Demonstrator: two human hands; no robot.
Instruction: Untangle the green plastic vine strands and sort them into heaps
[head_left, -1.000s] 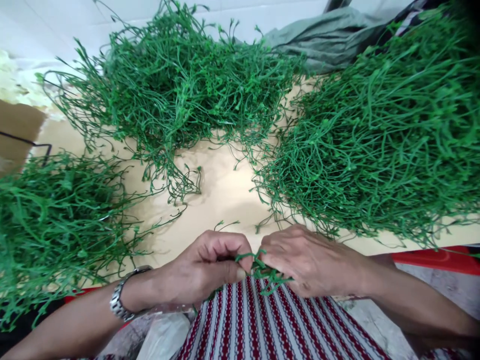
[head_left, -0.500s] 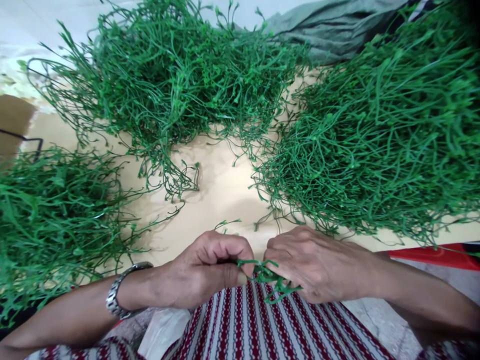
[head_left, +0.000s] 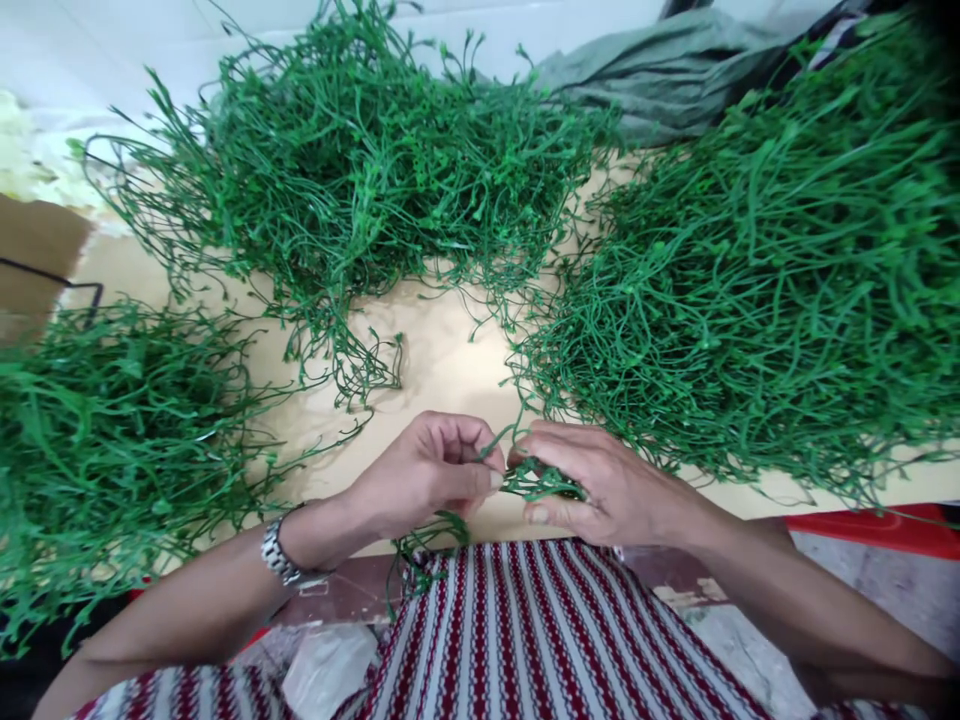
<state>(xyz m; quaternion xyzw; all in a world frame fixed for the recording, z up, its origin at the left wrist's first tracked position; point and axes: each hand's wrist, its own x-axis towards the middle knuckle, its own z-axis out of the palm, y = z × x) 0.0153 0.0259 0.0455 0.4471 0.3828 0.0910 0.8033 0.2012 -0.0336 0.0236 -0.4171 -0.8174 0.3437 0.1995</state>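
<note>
My left hand [head_left: 424, 475] and my right hand [head_left: 592, 485] meet over the near edge of a cream table [head_left: 442, 375]. Between their fingertips they pinch a small bunch of green plastic stems [head_left: 536, 482]. A few strands [head_left: 420, 545] trail down from my left hand toward my red-and-white striped lap cloth [head_left: 525, 640]. A metal watch [head_left: 281, 550] sits on my left wrist. Large tangled heaps of the same green stems surround my hands: one at the left [head_left: 112, 440], one at the back [head_left: 352, 170], one at the right [head_left: 757, 280].
A grey-green cloth [head_left: 660, 70] lies at the back right. A brown cardboard piece [head_left: 34, 250] with a black wire lies at the far left. A red edge [head_left: 877, 525] shows under the table at right, and a white plastic bag [head_left: 322, 670] by my knee.
Both hands have moved up from my lap onto the table's near edge, still pinching the green stems. Strands now dangle below my left hand.
</note>
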